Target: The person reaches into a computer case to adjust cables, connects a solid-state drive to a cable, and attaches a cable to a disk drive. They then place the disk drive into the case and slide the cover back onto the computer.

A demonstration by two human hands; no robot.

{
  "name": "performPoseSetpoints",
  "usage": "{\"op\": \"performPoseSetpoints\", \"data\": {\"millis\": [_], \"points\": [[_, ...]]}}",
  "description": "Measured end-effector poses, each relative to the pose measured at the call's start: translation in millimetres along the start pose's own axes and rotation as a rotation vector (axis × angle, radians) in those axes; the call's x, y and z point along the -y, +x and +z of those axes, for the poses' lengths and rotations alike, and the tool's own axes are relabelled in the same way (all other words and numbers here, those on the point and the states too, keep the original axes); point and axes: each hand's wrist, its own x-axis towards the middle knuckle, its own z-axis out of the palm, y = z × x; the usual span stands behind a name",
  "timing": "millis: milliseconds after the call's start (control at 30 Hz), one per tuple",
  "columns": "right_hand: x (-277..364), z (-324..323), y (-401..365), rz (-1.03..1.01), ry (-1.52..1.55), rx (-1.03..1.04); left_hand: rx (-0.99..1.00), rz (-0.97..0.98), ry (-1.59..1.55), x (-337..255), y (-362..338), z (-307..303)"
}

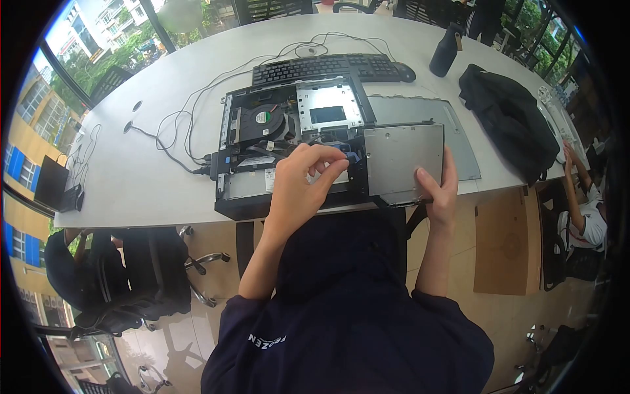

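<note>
An opened desktop computer case [230, 209] lies flat on the table, its fan [260, 123] and cables exposed. My left hand [307, 177] is over the case's front right part, thumb and index finger pinched together close to a blue plastic piece [354, 157]. Whatever is between those fingertips is too small or hidden to make out. At the case's right end, my right hand [442, 188] grips the right edge of a flat silver metal unit [401, 154], thumb on top. Its left edge meets the case. Partly beneath the unit lies a grey metal panel [462, 148].
Behind the case are a black keyboard [308, 69] and mouse [403, 72]. A dark bottle [446, 51] and black bag [508, 121] occupy the right side. Cables [190, 125] run leftward. A laptop [52, 184] stands far left; another person [584, 210] sits far right.
</note>
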Motion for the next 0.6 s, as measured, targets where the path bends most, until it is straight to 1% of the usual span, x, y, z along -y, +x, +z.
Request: {"op": "performPoseSetpoints", "data": {"millis": [100, 333, 433, 500, 600], "points": [[0.6, 0.4, -1.2, 0.012, 0.010, 0.017, -0.038, 0.055, 0.008, -0.5, 0.2, 2.4], [-0.6, 1.8, -1.4, 0.077, 0.050, 0.041, -0.068, 0.014, -0.004, -3.4, -1.0, 5.4], [-0.9, 2.4, -1.0, 0.073, 0.045, 0.051, -0.030, 0.039, 0.007, -6.8, 1.2, 2.6], [-0.4, 1.7, -0.7, 0.076, 0.039, 0.062, 0.020, -0.008, 0.011, -6.1, 2.4, -0.1], [-0.3, 0.8, 1.8, 0.071, 0.016, 0.080, 0.017, 0.027, -0.021, -3.9, 4.7, -0.2]]}}
